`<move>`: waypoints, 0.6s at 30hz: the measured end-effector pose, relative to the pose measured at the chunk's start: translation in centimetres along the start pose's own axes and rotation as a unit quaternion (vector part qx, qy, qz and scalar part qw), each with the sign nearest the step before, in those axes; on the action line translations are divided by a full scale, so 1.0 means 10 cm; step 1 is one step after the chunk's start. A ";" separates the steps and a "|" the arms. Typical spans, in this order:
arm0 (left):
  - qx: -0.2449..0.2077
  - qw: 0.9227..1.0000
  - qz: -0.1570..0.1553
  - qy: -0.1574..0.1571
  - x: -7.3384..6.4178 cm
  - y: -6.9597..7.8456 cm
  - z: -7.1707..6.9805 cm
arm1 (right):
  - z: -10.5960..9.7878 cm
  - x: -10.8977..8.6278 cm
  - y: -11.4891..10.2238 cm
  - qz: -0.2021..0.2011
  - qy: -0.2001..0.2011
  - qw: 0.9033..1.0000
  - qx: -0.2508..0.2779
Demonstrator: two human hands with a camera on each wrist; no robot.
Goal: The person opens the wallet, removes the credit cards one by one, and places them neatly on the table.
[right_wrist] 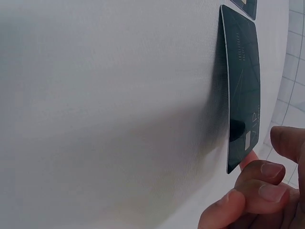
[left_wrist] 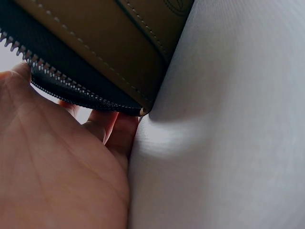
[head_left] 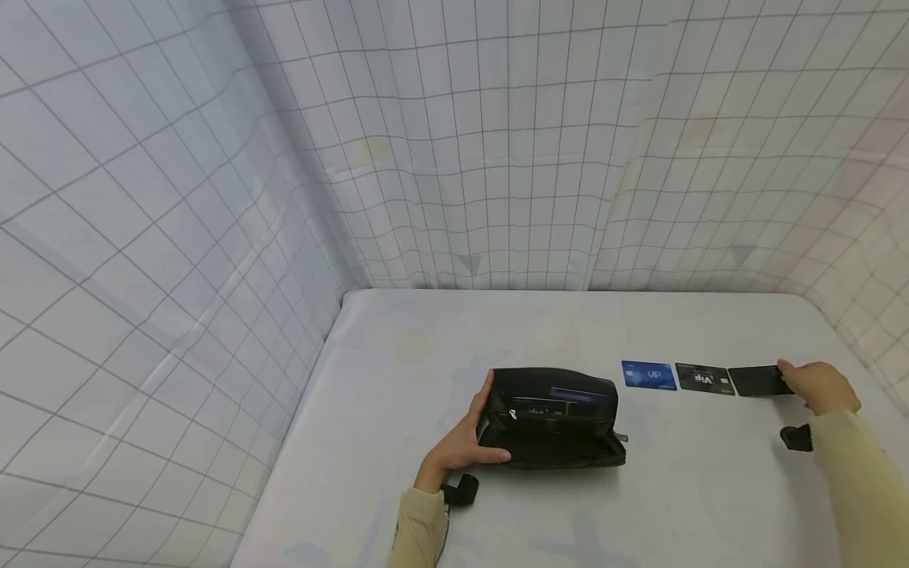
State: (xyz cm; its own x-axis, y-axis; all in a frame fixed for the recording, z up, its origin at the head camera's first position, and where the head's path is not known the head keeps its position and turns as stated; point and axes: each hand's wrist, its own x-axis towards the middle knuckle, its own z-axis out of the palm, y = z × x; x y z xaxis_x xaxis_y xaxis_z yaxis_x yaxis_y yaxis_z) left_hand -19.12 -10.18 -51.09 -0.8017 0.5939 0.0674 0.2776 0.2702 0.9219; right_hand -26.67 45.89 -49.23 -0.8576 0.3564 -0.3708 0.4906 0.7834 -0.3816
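Note:
A black zip wallet [head_left: 550,450] lies spread wide, its inside toward me, with cards tucked in its slots. My left hand [head_left: 461,446] holds it by the left end, thumb along the front edge and fingers behind. The left wrist view shows its brown outer side and zipper teeth [left_wrist: 62,78] near the palm. My right hand [head_left: 827,386] is at the right end of a black card [head_left: 756,381]. In the right wrist view, one fingertip [right_wrist: 248,160] meets the end of this card [right_wrist: 243,86], marked VIP, while the thumb [right_wrist: 288,140] stands off its surface.
A blue VIP card [head_left: 649,375] and another black Vip card [head_left: 705,379] lie in a row left of the card at my right hand. The white table [head_left: 398,339] ends at a grid-patterned curtain [head_left: 454,197] behind and on both sides.

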 end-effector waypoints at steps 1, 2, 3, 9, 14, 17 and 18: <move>0.001 1.000 -0.001 0.000 0.00 0.00 0.00 | 0.00 0.00 0.00 0.002 0.000 1.000 -0.002; 0.001 1.000 0.000 0.000 0.00 0.01 0.00 | 0.00 0.01 0.00 0.004 0.000 1.000 -0.004; 0.000 1.000 0.000 -0.001 0.00 0.01 0.00 | 0.00 0.01 0.00 0.005 0.000 1.000 -0.004; -0.005 1.000 0.002 -0.001 0.01 0.01 0.00 | 0.01 0.00 0.04 -0.005 0.004 1.000 0.000; -0.002 1.000 0.005 0.000 0.02 0.00 0.00 | 0.02 -0.02 0.06 -0.041 0.002 0.999 0.007; -0.002 1.000 0.005 0.001 0.02 -0.01 0.00 | 0.02 -0.03 0.02 -0.070 0.007 0.998 0.005; -0.003 1.000 0.004 0.002 0.02 -0.01 0.01 | 0.03 -0.04 -0.01 -0.077 0.011 0.997 0.003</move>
State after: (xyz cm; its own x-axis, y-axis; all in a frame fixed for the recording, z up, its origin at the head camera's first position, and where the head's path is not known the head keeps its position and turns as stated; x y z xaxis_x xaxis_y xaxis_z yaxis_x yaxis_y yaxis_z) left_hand -19.24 -10.07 -51.18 -0.8013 0.5933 0.0766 0.2818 0.2614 0.9232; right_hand -26.35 45.57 -49.29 -0.9263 0.2432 -0.2879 0.3532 0.8268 -0.4379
